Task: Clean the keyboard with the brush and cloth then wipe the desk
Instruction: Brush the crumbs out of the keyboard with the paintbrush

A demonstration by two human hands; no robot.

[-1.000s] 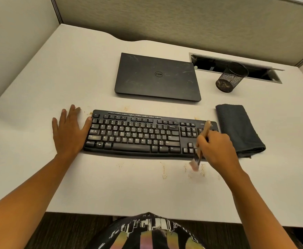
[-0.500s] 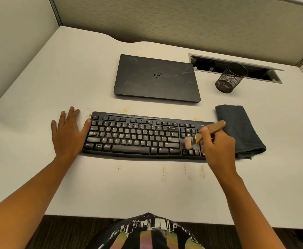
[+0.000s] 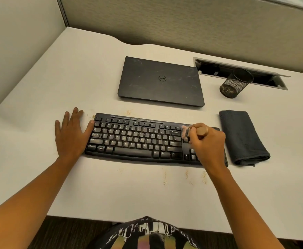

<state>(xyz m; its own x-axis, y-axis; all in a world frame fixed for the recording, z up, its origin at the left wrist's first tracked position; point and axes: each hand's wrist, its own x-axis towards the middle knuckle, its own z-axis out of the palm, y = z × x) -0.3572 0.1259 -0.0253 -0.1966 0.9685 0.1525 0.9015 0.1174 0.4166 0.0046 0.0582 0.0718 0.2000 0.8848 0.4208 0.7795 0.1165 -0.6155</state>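
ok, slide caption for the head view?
Right hand holds a brush to the keyboard; left hand rests flat against its left edge.

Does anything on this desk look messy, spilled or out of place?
Yes: tan crumbs lie scattered on the white desk along the near edge of the black keyboard, with a few more behind it. The lid of the closed black laptop shows pale smudges. Nothing else stands out.

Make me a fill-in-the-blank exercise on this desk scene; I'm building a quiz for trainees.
The right hand grips the ____ over the keyboard.
The left hand lies flat on the desk at the keyboard's ____ end.
The laptop behind the keyboard is ____.
Missing: brush; left; closed.
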